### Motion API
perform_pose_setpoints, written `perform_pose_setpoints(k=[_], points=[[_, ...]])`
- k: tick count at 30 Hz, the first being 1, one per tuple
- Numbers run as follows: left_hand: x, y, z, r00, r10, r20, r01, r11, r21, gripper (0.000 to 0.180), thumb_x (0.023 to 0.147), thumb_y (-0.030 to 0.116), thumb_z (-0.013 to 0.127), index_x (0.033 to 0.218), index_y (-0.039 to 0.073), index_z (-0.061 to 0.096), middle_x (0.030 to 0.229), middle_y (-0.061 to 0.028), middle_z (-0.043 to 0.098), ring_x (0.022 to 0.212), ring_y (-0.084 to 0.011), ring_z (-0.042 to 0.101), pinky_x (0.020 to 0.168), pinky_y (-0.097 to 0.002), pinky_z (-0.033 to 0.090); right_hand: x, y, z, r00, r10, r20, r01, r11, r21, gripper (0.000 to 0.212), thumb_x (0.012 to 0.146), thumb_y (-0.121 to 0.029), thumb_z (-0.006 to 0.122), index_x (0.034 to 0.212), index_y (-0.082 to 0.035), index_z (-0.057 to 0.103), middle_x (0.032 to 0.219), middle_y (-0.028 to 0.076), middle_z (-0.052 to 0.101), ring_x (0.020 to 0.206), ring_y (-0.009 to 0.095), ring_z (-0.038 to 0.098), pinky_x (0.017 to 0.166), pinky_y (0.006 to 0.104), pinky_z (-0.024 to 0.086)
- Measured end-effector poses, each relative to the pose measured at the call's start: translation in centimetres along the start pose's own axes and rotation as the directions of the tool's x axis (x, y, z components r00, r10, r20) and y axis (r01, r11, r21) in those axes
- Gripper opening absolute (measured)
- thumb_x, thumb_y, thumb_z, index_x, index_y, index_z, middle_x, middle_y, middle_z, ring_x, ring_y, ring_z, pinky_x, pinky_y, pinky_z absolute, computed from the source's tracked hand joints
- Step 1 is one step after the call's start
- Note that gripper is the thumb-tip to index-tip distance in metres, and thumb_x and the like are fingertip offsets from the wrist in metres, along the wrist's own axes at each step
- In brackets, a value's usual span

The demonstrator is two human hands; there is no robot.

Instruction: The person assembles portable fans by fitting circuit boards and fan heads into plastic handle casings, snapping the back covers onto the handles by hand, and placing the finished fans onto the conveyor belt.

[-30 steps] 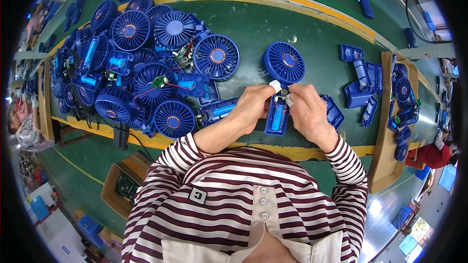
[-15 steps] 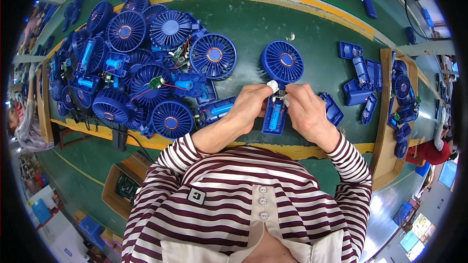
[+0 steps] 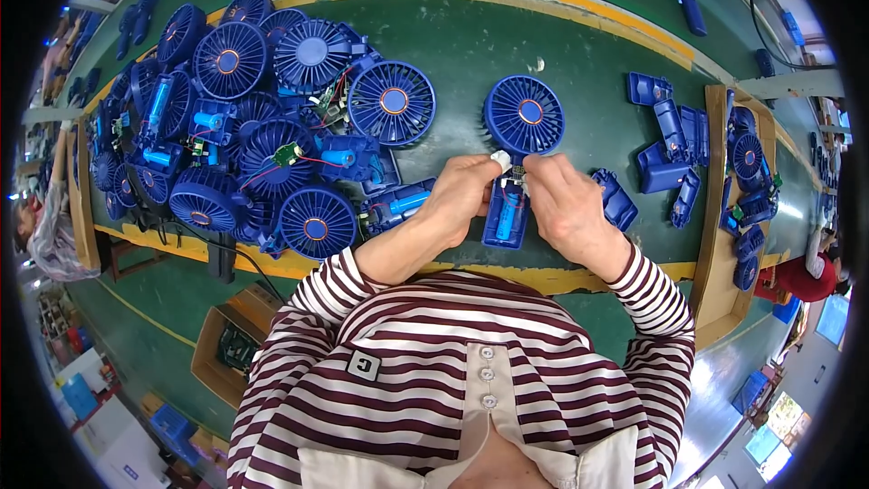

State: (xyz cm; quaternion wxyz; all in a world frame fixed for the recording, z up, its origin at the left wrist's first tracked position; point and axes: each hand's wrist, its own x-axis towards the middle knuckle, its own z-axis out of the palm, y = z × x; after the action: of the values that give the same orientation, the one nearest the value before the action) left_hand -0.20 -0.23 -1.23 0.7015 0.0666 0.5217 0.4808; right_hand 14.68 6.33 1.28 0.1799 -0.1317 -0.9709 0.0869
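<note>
A blue handheld fan [image 3: 525, 115] lies on the green bench in front of me, head away and handle toward me. Its handle is uncovered, showing a light-blue battery cell [image 3: 509, 215] and a small circuit board near the neck. My left hand [image 3: 463, 192] grips the handle's left side, with something white at its thumb tip, perhaps a finger covering. Closed around the board area from the right is my right hand [image 3: 568, 204], fingertips pinched together. What exactly lies between those fingertips is hidden.
A heap of blue fans [image 3: 231, 61] with exposed batteries and wires fills the left side. Loose blue handle covers [image 3: 668, 131] lie at right, one part [image 3: 615, 201] beside my right hand. Beyond them stands a cardboard tray [image 3: 711, 263] with more fans. Below left sits a cardboard box [image 3: 210, 344].
Both hands stay at the fan's neck. The right fingers have shifted slightly left over the board, and the handle's lower end has swung a little left.
</note>
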Motion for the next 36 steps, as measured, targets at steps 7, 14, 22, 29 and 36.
perform_pose_setpoints(k=[7,14,22,29,36], points=[[0.1,0.1,-0.5,0.999,-0.047,0.012,0.046,0.996,0.081,0.016,0.087,0.013,0.043,0.084,0.004,0.056,0.073,-0.002,0.055,0.06,-0.0104,0.053,0.052,-0.0248,0.044,0.1,-0.5,0.1,0.996,-0.059,0.071,0.064,0.996,-0.064,0.022,0.061,-0.009,0.056,0.077,0.006,0.056,0.093,0.012,0.05,0.078,0.022,0.051,0.056,0.0282,0.046],[0.2,-0.1,-0.4,0.996,-0.018,0.088,0.019,1.0,-0.012,0.017,0.086,0.015,0.048,0.09,0.002,0.059,0.079,-0.0028,0.058,0.068,-0.01,0.056,0.06,-0.0265,0.047,0.0,-0.1,0.5,1.0,0.017,0.017,-0.016,0.999,-0.047,0.017,0.061,-0.01,0.056,0.074,0.001,0.054,0.087,0.011,0.048,0.076,0.021,0.048,0.054,0.0302,0.041],[0.4,-1.0,-0.4,0.988,0.069,0.141,-0.094,0.979,0.18,0.013,0.085,0.009,0.054,0.094,0.001,0.06,0.077,0.0012,0.058,0.068,-0.005,0.053,0.058,-0.0218,0.043,-1.2,-0.5,1.1,0.989,0.15,-0.01,-0.15,0.981,-0.12,0.016,0.06,-0.011,0.057,0.072,-0.003,0.05,0.073,0.007,0.043,0.066,0.02,0.048,0.051,0.0302,0.038],[-0.5,0.2,0.7,0.994,0.034,0.101,-0.058,0.97,0.237,0.011,0.086,0.009,0.053,0.092,0.002,0.06,0.074,0.0023,0.055,0.063,-0.0032,0.047,0.052,-0.0199,0.037,-1.2,-0.2,0.6,0.989,0.141,0.036,-0.137,0.987,-0.087,0.02,0.06,-0.008,0.056,0.077,-0.002,0.052,0.072,0.007,0.043,0.064,0.02,0.048,0.051,0.03,0.04],[0.2,-1.3,0.1,0.989,0.109,0.104,-0.127,0.974,0.19,0.012,0.086,0.008,0.051,0.09,0.0,0.059,0.074,0.0023,0.054,0.064,-0.0042,0.047,0.055,-0.0205,0.038,-1.1,-0.2,0.5,0.991,0.127,0.028,-0.124,0.988,-0.096,0.015,0.059,-0.011,0.057,0.069,-0.004,0.049,0.072,0.006,0.044,0.067,0.019,0.049,0.051,0.0295,0.04]])
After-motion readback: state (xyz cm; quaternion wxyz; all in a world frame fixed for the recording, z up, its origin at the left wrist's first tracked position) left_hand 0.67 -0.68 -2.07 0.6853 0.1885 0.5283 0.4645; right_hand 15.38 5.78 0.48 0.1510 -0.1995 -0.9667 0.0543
